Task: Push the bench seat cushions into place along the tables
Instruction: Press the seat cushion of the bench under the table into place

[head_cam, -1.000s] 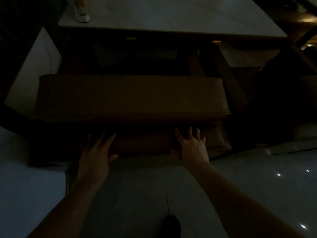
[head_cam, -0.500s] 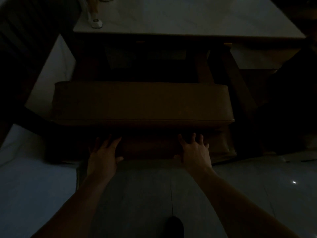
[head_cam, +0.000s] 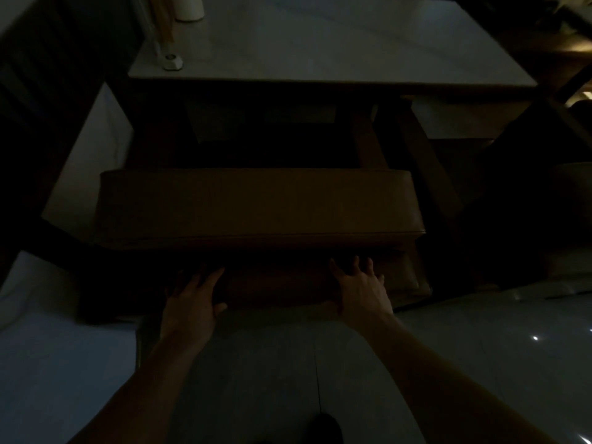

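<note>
The room is very dark — the left hand has fingertips lost in shadow under the cushion. The white cup is cut off on top.

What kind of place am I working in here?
Probably a dim restaurant or cafe dining area. A pale-topped table stands over a brown padded bench seat on a glossy tiled floor, and a small stand sits at the table's corner. Both hands, left hand and right hand, press flat against the bench front.
</note>
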